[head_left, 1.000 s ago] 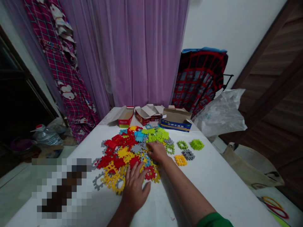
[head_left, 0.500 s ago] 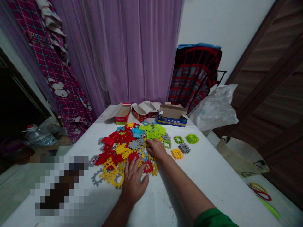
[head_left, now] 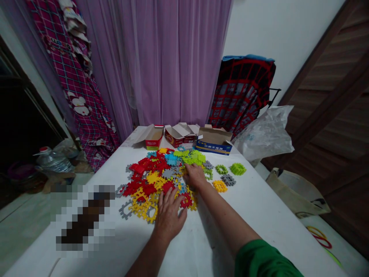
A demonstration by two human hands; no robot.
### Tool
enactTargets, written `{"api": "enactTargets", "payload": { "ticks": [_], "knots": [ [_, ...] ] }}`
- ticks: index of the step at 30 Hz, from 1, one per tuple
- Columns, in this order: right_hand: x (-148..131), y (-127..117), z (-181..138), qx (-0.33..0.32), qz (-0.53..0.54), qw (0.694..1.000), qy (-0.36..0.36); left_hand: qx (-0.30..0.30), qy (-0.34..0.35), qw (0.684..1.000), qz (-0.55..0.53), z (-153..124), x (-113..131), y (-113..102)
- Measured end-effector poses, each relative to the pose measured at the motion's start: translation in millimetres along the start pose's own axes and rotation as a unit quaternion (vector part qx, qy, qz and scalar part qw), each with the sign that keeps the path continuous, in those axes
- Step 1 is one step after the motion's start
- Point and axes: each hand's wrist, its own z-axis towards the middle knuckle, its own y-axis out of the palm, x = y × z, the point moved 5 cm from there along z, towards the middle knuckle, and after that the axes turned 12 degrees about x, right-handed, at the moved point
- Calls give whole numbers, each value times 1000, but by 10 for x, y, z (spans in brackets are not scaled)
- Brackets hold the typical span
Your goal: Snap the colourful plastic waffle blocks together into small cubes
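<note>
A heap of flat interlocking plastic pieces [head_left: 155, 177] in red, yellow, green, blue and grey lies on the white table [head_left: 259, 215]. My left hand [head_left: 169, 215] rests flat on the near edge of the heap, fingers spread over red and yellow pieces. My right hand [head_left: 195, 176] reaches into the heap's right side, fingers curled down onto the pieces; what they grip is hidden. Set apart to the right are a green ring piece [head_left: 221, 169], a green stack [head_left: 238, 168], a grey piece [head_left: 228, 179] and a yellow piece [head_left: 219, 186].
Open cardboard boxes stand along the table's far edge: a red one [head_left: 153, 137], small ones [head_left: 180, 135] and a blue-fronted one [head_left: 213, 141]. A clear plastic bag [head_left: 265, 134] lies at the right edge. Purple curtains hang behind. A water jug [head_left: 53, 161] sits low at the left.
Both hands stay on the heap; the right hand has shifted slightly farther into it. The camera has swung a little, so everything sits slightly to the right.
</note>
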Motion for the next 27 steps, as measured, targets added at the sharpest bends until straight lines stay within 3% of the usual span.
{"api": "enactTargets", "payload": {
  "ticks": [2, 8, 15, 19, 24, 27],
  "knots": [
    [57, -8, 24, 13, -5, 1000, 22, 0, -3, 1000, -1, -9, -18, 9],
    [-18, 23, 47, 15, 27, 998, -54, -17, -15, 1000, -14, -4, -12, 13],
    [-49, -3, 93, 18, 11, 1000, -7, -32, -33, 999, -24, 30, 11, -17],
    [34, 25, -111, 46, 33, 998, -2, -31, -29, 999, -29, 32, 17, -13],
    [298, 39, -489, 132, 105, 985, 34, -10, -43, 999, -24, 44, 43, -28],
    [373, 14, -502, 126, 126, 983, 34, -9, -37, 999, -22, 53, 60, -31]
  ]
}}
